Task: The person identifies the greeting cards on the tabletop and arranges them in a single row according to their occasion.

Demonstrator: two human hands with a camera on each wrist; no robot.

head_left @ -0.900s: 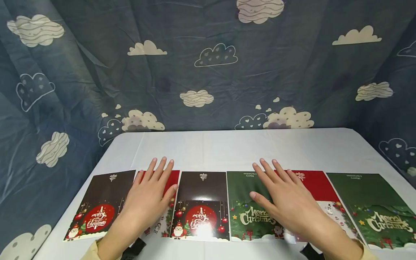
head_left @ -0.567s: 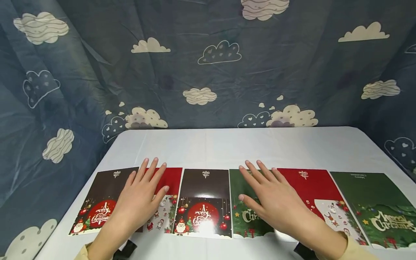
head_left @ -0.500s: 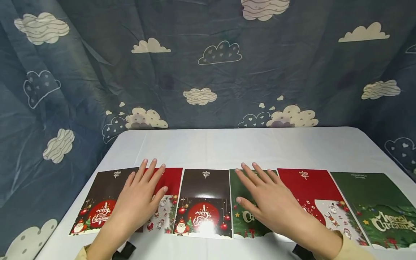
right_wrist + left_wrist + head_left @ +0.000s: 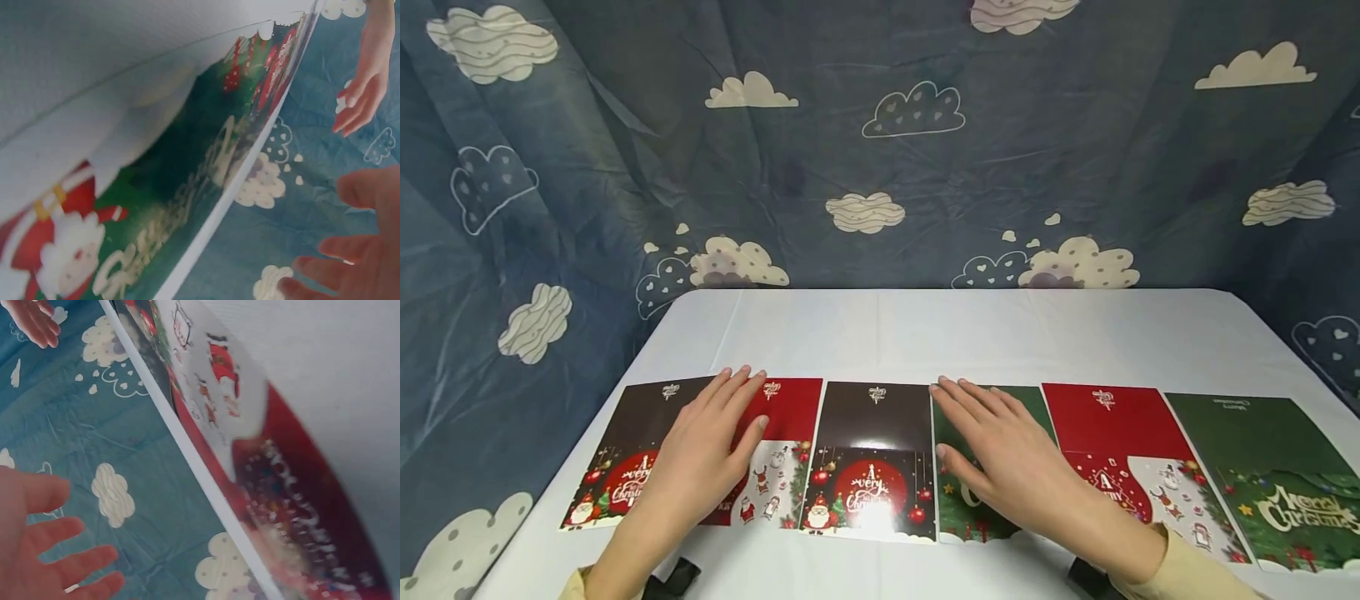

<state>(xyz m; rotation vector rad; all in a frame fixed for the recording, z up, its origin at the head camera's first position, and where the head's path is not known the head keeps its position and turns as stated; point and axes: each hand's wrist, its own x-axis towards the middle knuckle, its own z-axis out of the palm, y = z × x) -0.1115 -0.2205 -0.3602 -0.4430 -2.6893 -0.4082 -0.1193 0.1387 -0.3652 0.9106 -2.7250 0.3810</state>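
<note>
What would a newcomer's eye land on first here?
Probably the six glossy Christmas cards, brown, red and green, in a row across the white table. Next, the left hand over the row's left end and the right hand just right of centre, with a blue cloud-patterned cloth behind.

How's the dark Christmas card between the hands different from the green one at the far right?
The dark Christmas card is brownish at the top; the green Christmas card is green there. The dark card's big writing sits on a red circle; the green card's doesn't. The dark card has bright glare; the green card doesn't. Both lie on the white table.
</note>
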